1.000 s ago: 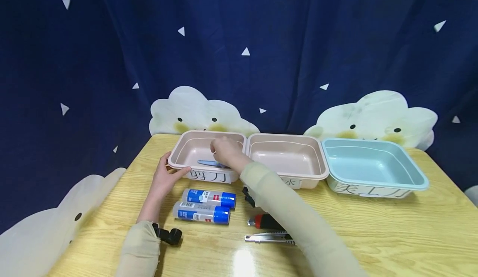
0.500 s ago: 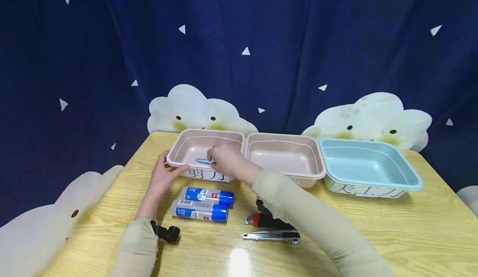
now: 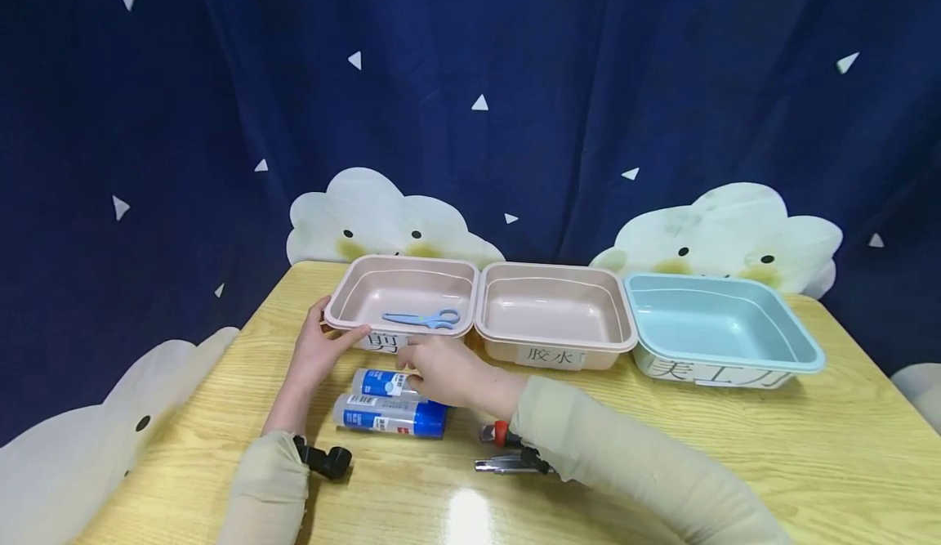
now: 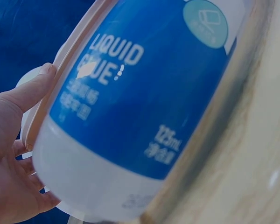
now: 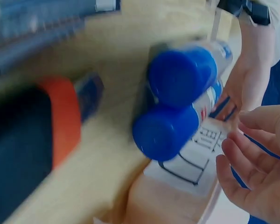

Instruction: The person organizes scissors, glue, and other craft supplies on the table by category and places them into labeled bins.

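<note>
My left hand (image 3: 321, 347) grips the near left corner of the left pink bin (image 3: 363, 306), thumb on the front rim and fingers round the side. Blue scissors (image 3: 422, 318) lie inside that bin. In front of it, my right hand (image 3: 448, 369) hovers over two clear glue bottles with blue caps, fingers loosely bent and holding nothing. It partly covers the back glue bottle (image 3: 375, 381); the front glue bottle (image 3: 378, 416) lies alongside. The right wrist view shows the right fingertips (image 5: 228, 145) apart from the blue caps (image 5: 165, 130).
A middle pink bin (image 3: 556, 304) and a blue bin (image 3: 706, 316) continue the row, each with a paper label. A red-and-black utility knife (image 3: 501, 433) and a silver utility knife (image 3: 500, 465) lie partly under the right forearm. A dark blue curtain (image 3: 551, 104) hangs behind the table.
My right hand has come out of the left pink bin, leaving the blue scissors there, and moved toward me over the glue bottles. My left hand stays on the bin.
</note>
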Demonstrator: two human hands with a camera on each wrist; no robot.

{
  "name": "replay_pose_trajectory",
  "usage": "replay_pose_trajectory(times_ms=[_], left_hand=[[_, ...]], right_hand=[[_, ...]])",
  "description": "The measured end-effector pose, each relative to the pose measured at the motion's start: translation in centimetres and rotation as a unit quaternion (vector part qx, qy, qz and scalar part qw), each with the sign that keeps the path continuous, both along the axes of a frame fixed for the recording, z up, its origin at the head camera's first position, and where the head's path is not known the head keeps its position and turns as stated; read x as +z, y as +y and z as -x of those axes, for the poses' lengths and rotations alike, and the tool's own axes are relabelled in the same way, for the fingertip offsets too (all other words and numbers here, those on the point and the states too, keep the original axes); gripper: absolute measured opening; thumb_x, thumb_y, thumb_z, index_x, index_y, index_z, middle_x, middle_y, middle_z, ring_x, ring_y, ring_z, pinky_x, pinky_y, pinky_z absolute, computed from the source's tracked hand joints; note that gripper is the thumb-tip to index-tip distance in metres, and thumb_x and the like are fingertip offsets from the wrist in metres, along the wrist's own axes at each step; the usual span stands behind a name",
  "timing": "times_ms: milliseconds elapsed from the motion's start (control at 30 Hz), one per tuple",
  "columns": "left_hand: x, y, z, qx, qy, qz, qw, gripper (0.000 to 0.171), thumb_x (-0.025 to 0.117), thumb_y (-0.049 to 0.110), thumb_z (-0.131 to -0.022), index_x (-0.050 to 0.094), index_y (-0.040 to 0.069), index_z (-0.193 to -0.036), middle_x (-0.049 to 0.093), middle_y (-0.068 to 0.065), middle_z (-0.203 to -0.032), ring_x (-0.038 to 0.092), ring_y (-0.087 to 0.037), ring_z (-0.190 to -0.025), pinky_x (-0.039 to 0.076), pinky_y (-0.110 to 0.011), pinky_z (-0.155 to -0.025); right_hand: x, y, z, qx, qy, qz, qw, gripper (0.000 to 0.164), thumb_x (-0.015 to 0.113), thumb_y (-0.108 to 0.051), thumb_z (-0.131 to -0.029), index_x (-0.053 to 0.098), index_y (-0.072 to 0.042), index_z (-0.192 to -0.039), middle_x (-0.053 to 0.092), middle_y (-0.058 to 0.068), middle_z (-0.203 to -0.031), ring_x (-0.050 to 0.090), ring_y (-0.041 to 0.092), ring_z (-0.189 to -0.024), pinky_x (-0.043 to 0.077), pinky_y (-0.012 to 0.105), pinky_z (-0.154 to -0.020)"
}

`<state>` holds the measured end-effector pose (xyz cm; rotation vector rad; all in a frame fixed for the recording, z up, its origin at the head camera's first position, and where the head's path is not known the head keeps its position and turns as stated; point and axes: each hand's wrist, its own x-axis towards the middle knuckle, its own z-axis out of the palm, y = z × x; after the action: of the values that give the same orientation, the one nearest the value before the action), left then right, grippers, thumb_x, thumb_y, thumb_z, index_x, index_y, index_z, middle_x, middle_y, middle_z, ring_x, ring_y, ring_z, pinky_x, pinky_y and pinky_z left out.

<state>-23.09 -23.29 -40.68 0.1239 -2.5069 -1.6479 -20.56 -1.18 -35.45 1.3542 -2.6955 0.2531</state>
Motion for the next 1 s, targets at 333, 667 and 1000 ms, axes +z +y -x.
replay_pose_trajectory(times_ms=[333, 667, 1000], left_hand=[[-0.2, -0.1, -0.1, 0.005, -0.005, 0.007, 0.9999, 0.09, 0.072, 0.034, -0.077, 0.016, 0.012, -0.144, 0.034, -0.016, -0.138, 0.04, -0.033, -0.119, 0.04, -0.042, -0.093], [0.0, -0.1, 0.0, 0.01, -0.007, 0.016, 0.9998, 0.089, 0.072, 0.034, -0.077, 0.017, 0.012, -0.144, 0.034, -0.015, -0.137, 0.041, -0.033, -0.118, 0.04, -0.041, -0.092], [0.0, 0.0, 0.0, 0.008, -0.006, 0.013, 0.9999, 0.09, 0.072, 0.033, -0.077, 0.016, 0.011, -0.144, 0.034, -0.015, -0.137, 0.041, -0.033, -0.118, 0.041, -0.041, -0.091]], right_hand=[[-1.7, -0.4, -1.7, 0.0, -0.012, -0.02, 1.0, 0.021, 0.064, -0.024, -0.083, 0.067, -0.015, -0.103, 0.062, -0.002, -0.099, 0.059, 0.009, -0.089, 0.049, 0.022, -0.075], [-2.4, -1.3, -2.5, -0.015, 0.018, -0.036, 0.999, 0.034, 0.068, -0.041, -0.077, 0.066, -0.017, -0.101, 0.059, -0.004, -0.09, 0.055, 0.008, -0.077, 0.046, 0.021, -0.065], [-3.1, -2.2, -3.3, -0.023, 0.041, -0.059, 0.997, 0.037, 0.07, -0.043, -0.075, 0.065, -0.017, -0.1, 0.058, -0.003, -0.088, 0.052, 0.01, -0.075, 0.044, 0.021, -0.056]])
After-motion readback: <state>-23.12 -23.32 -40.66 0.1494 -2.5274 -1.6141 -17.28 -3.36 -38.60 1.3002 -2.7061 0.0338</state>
